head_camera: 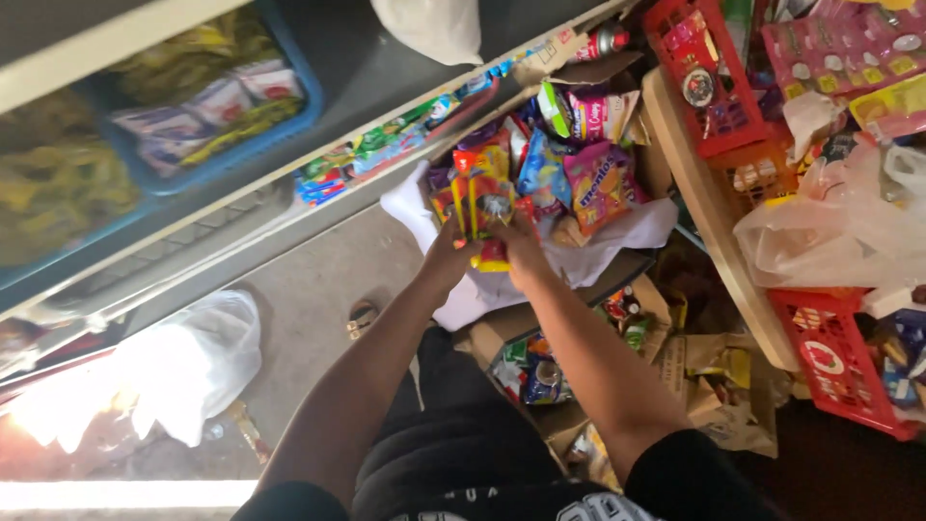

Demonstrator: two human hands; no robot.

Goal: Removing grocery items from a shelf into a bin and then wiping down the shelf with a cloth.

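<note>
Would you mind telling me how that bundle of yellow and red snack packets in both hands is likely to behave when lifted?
The snack packets look like thin, glossy film, so they are probably light and floppy. The shiny wrap may be slippery, which fits the left hand and right hand gripping from both sides. Being several loose packets, they could fan apart or slide out.

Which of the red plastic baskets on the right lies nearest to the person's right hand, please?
The upper red basket, at the top of the curved counter edge, is closer to the right hand; the lower red basket sits farther right, past the clear plastic bags.
</note>
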